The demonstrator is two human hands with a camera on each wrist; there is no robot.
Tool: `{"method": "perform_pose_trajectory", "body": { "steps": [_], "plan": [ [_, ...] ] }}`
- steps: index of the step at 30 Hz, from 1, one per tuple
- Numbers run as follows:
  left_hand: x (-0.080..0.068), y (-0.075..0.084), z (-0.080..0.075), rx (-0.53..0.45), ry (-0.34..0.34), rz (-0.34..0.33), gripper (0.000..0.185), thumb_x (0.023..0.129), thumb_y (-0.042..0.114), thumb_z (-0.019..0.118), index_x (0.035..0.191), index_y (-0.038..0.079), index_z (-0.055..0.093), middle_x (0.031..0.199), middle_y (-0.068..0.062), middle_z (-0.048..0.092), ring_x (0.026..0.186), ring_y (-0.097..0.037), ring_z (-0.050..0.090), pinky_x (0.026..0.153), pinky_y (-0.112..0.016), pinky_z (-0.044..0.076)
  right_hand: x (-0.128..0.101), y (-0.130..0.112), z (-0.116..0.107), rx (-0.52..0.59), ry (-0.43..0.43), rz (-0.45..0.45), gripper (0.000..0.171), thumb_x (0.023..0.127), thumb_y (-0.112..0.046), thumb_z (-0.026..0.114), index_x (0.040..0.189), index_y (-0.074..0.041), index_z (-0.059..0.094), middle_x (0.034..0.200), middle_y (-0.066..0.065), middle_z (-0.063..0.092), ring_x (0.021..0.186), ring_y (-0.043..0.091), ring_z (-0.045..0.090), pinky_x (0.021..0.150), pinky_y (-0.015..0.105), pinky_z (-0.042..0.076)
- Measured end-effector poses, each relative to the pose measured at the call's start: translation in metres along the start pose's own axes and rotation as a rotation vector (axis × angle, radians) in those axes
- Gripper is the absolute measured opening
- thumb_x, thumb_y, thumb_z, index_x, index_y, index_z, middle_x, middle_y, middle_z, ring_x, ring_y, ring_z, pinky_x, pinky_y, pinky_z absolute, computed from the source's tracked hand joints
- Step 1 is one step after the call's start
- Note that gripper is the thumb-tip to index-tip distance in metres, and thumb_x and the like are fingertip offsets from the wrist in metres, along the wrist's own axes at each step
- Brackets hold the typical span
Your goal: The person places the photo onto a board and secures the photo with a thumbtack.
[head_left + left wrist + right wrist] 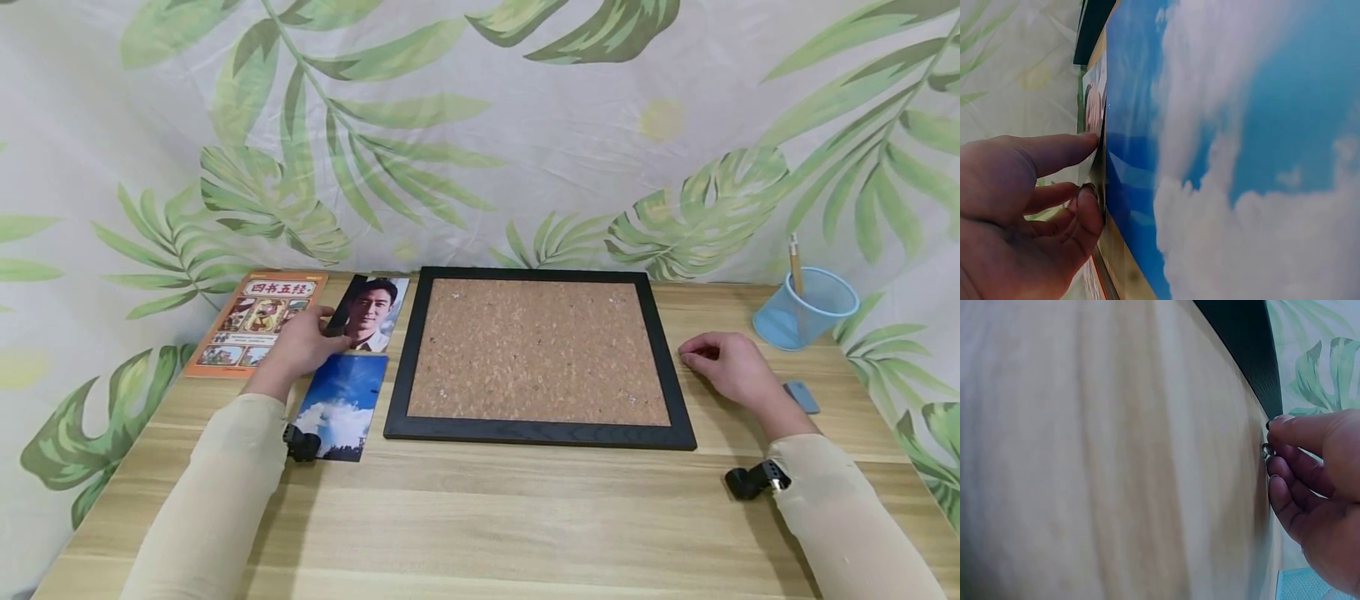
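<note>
My left hand (pixel 302 342) is at the lower left of a portrait photo (pixel 372 312), its thumb and curled fingers on the photo's edges. In the left wrist view the thumb touches that photo (pixel 1094 103). Just below it lies a photo of blue sky and clouds (pixel 343 404). A corkboard (pixel 540 350) in a black frame is in the middle, with small shiny clear pins near its corners. Right of the frame, my right hand (pixel 727 367) pinches a tiny shiny clear pushpin (pixel 1267 450) between thumb and fingers. In the head view the fingers hide this pin.
An orange illustrated book (pixel 243 350) lies left of the photos, partly behind the left hand. At the back right stands a blue mesh pen cup (pixel 813 317) with a pencil (pixel 796 262). A small grey-blue block (pixel 802 397) lies beside the right wrist. A leaf-patterned cloth hangs behind the table.
</note>
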State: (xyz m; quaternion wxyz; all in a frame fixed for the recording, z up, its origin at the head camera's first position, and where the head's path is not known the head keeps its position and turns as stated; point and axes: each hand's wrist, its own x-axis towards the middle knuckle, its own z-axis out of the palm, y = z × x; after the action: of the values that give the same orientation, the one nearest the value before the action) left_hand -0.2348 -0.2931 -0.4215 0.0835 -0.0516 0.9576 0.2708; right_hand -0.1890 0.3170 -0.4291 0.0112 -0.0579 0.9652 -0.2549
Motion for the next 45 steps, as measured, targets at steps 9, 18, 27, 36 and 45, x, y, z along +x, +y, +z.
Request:
{"method": "perform_pose_trajectory", "body": {
  "steps": [9,18,27,36,45],
  "plan": [
    [-0.004,-0.002,-0.002,-0.065,0.113,0.054,0.045,0.097,0.016,0.053,0.136,-0.004,0.045,0.111,-0.024,0.058,0.094,-0.035,0.059,0.072,-0.042,0.051,-0.004,-0.003,-0.002,0.051,0.041,-0.002,0.018,0.096,-0.018,0.057,0.103,-0.004,0.067,0.095,0.012,0.067,0.085,0.024,0.057,0.071,0.034,0.045],
    [-0.011,0.001,-0.003,-0.283,0.093,0.047,0.047,0.098,0.011,0.050,0.142,-0.002,0.039,0.118,-0.024,0.054,0.097,-0.033,0.061,0.074,-0.040,0.055,-0.006,-0.008,-0.009,0.089,0.074,-0.004,0.023,0.098,-0.023,0.053,0.103,-0.004,0.065,0.094,0.013,0.066,0.081,0.022,0.055,0.066,0.026,0.044],
    [-0.023,0.003,-0.004,-0.423,0.105,0.032,0.047,0.100,0.014,0.049,0.144,0.003,0.038,0.119,-0.020,0.049,0.093,-0.026,0.060,0.077,-0.037,0.055,-0.009,-0.013,-0.012,0.155,0.108,-0.006,0.027,0.098,-0.029,0.053,0.104,-0.005,0.064,0.093,0.012,0.065,0.078,0.019,0.052,0.062,0.021,0.043],
    [-0.034,0.009,-0.001,-0.473,0.090,0.039,0.047,0.099,0.015,0.051,0.143,0.005,0.039,0.119,-0.019,0.050,0.092,-0.020,0.060,0.077,-0.035,0.056,-0.008,-0.014,-0.010,0.218,0.089,0.025,0.031,0.097,-0.034,0.053,0.106,-0.007,0.063,0.098,0.013,0.065,0.082,0.019,0.054,0.063,0.021,0.045],
    [-0.045,0.022,-0.001,-0.573,0.041,0.103,0.050,0.099,0.013,0.051,0.145,0.005,0.036,0.123,-0.021,0.049,0.085,-0.009,0.062,0.075,-0.033,0.055,-0.007,-0.017,-0.009,0.254,0.128,-0.009,0.032,0.095,-0.032,0.059,0.116,-0.009,0.067,0.108,0.010,0.068,0.083,0.002,0.056,0.066,0.016,0.047]
  ]
}}
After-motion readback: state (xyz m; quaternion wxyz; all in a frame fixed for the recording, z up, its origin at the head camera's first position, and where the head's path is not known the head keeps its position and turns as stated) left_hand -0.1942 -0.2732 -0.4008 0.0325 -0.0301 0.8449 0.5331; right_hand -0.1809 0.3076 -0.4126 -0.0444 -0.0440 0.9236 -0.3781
